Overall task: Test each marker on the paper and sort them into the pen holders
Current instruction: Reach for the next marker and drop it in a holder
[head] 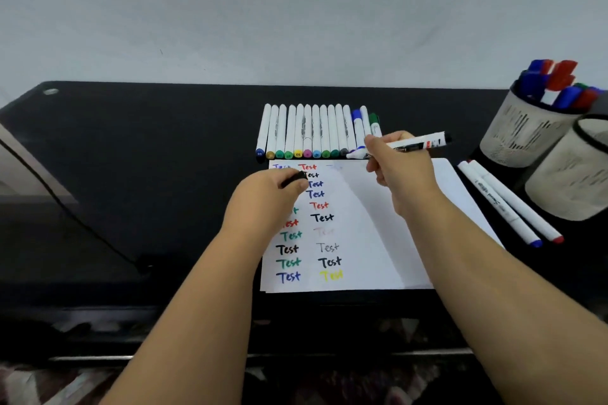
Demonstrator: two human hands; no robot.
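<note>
Both forearms reach over the paper (368, 223) on the black desk (148, 158). Left hand (263, 197) pinches a black cap (293, 178), covering some "Test" words. Right hand (399, 164) grips the marker (414, 143), its tip hidden. Behind lies a marker row (312, 131). Two pens (510, 200) lie beside the holders (539, 138), partly cut off at right.
</note>
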